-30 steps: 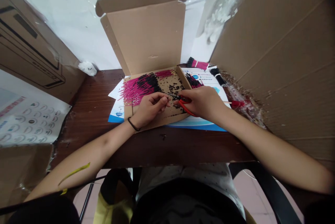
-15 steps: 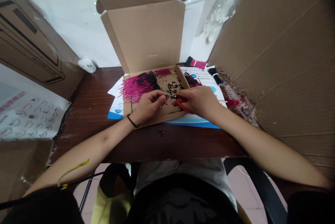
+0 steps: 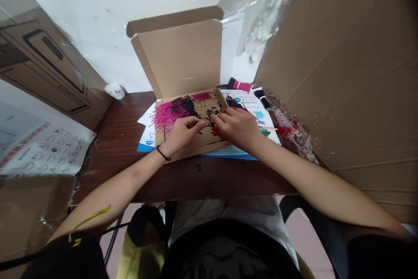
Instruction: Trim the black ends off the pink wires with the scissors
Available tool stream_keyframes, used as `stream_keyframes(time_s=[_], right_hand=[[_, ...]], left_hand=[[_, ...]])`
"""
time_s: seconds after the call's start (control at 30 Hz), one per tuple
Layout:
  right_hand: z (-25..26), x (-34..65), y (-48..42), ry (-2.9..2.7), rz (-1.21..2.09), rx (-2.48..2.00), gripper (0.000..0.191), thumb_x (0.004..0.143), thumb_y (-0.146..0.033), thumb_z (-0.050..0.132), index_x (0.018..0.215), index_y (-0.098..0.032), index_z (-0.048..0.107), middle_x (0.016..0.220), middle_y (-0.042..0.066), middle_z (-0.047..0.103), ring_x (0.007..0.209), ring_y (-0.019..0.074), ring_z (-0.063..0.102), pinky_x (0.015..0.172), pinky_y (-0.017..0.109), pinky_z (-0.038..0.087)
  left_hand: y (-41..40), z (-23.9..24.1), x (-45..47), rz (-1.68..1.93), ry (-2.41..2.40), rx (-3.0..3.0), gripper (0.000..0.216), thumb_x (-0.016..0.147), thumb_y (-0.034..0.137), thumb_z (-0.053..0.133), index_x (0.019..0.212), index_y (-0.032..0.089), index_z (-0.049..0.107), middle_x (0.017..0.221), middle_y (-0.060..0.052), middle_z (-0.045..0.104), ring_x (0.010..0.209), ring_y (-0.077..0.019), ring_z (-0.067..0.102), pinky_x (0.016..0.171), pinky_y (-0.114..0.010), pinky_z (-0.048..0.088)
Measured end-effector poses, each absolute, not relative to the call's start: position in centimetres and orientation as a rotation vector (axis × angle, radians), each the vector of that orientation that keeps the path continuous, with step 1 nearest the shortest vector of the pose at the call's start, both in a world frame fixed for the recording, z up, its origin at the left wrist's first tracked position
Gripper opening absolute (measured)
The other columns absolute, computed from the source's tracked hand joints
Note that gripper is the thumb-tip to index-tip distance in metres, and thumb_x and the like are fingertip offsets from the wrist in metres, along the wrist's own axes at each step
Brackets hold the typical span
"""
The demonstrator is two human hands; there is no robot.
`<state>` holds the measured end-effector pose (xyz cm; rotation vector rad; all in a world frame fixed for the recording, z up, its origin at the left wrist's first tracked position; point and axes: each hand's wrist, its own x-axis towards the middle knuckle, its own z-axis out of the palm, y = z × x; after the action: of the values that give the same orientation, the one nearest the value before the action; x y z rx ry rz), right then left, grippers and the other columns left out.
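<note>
The left hand (image 3: 187, 133) is pinching, thumb against forefinger, what seems to be a small dark piece (image 3: 208, 125), too small to name. The right hand (image 3: 237, 126) is curling around scissors with red looped handles (image 3: 219, 133); whether the blades are parting or meeting, I cannot tell. Both hands are working close together over a shallow brown cardboard box with a raised lid (image 3: 184, 57), probably so that anything loose is falling inside. Short black scraps (image 3: 212, 110) are lying scattered across its floor.

Thin magenta-and-black strands (image 3: 163, 115) are filling the box's left side, mostly lying the same way, perhaps for easy picking. Others with black ends (image 3: 232, 102) are lying beyond the box's right wall, seemingly as a separate group. Behind them, a magenta-and-black bundle with a white tie (image 3: 241, 85) is resting beside a tied black bundle (image 3: 262, 98); the ties are presumably keeping each set together.

Blue-and-white printed sheets (image 3: 153, 137) are lying under the box on the dark reddish-brown wooden desk (image 3: 183, 183). One is showing what looks like "2005"; the smaller print is blurring. A white poster with rows of round emblems (image 3: 48, 152) is hanging at left, its red heading illegible.
</note>
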<state>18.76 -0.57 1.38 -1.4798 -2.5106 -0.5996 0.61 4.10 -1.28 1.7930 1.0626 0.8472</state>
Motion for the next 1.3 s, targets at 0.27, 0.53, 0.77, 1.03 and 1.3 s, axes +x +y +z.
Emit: stream_keyframes(time_s=[0.27, 0.53, 0.77, 1.03, 1.3], right_hand=[[1.9, 19.5, -0.2, -2.464, -0.580, -1.638, 0.034, 0.090, -0.010, 0.033, 0.094, -0.015, 0.066, 0.083, 0.011, 0.070, 0.078, 0.0201, 0.057, 0.063, 0.032, 0.031], [1.8, 19.8, -0.2, -2.376, -0.504, -1.727, 0.029, 0.088, -0.015, 0.038, 0.096, -0.013, 0.066, 0.084, 0.013, 0.070, 0.075, 0.0223, 0.059, 0.058, 0.033, 0.030], [1.5, 19.8, -0.2, -2.355, -0.498, -1.773, 0.030, 0.089, -0.019, 0.037, 0.095, -0.015, 0.066, 0.082, 0.012, 0.070, 0.073, 0.0207, 0.058, 0.056, 0.031, 0.026], [1.6, 19.8, -0.2, -2.382, -0.462, -1.766, 0.030, 0.089, -0.019, 0.038, 0.096, -0.014, 0.067, 0.082, 0.012, 0.070, 0.073, 0.0213, 0.060, 0.055, 0.031, 0.027], [1.5, 19.8, -0.2, -2.387, -0.440, -1.749, 0.030, 0.089, -0.021, 0.038, 0.095, -0.015, 0.066, 0.081, 0.012, 0.070, 0.073, 0.0208, 0.060, 0.054, 0.031, 0.026]], left_hand=[[5.6, -1.0, -1.0, 0.913, 1.287, 1.984, 0.025, 0.080, 0.037, 0.058, 0.071, 0.016, 0.068, 0.056, 0.000, 0.060, 0.048, -0.0095, 0.044, 0.047, -0.023, 0.030], [5.9, -1.6, -1.4, 0.945, 1.349, 2.203, 0.041, 0.071, 0.049, 0.069, 0.048, 0.017, 0.059, 0.043, 0.003, 0.046, 0.044, -0.0083, 0.033, 0.046, -0.025, 0.022], [6.2, -1.1, -1.6, 0.906, 1.070, 2.259, 0.026, 0.073, 0.025, 0.071, 0.098, 0.020, 0.068, 0.078, -0.002, 0.069, 0.067, -0.0126, 0.055, 0.064, -0.025, 0.040], [5.8, -1.0, -1.7, 0.826, 1.056, 2.345, 0.011, 0.078, 0.024, 0.066, 0.087, 0.019, 0.068, 0.071, -0.001, 0.066, 0.055, -0.0095, 0.048, 0.057, -0.024, 0.035], [5.5, -0.9, -1.6, 0.843, 1.114, 2.337, 0.026, 0.076, 0.030, 0.070, 0.100, 0.019, 0.067, 0.064, 0.001, 0.060, 0.059, -0.0115, 0.052, 0.061, -0.025, 0.039]])
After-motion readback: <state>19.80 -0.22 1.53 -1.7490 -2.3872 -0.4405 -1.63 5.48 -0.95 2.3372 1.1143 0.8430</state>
